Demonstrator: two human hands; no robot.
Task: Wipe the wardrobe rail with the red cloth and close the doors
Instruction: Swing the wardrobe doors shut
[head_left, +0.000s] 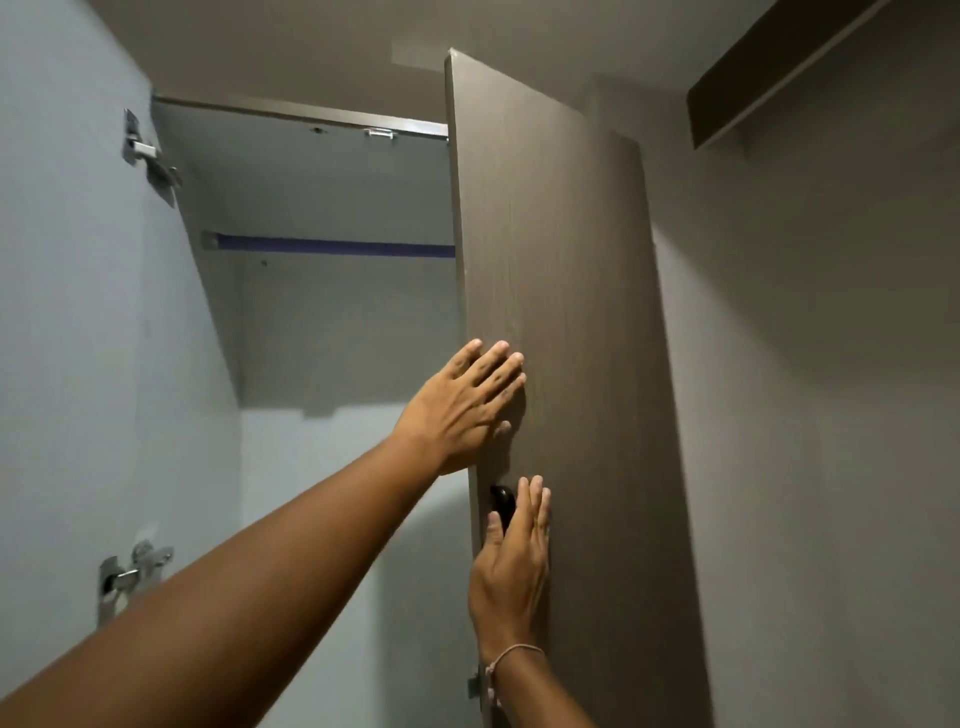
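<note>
The wardrobe's right door (561, 270), brown wood grain, stands partly open with its free edge toward me. My left hand (462, 410) lies flat on the door's outer face near that edge, fingers straight. Lower down, my right hand (511, 564) rests with straight fingers on the door beside its black knob (501, 501). Inside, the rail (332, 245) runs across the upper wardrobe, looking dark blue. The left door (78, 338) is swung wide open at the left, its pale inner face toward me. No red cloth is in view.
Metal hinges sit on the left door, an upper hinge (148, 156) and a lower hinge (132, 571). A catch (381, 133) hangs under the wardrobe's top edge. A dark shelf (769, 78) juts from the wall at upper right. The wardrobe interior looks bare.
</note>
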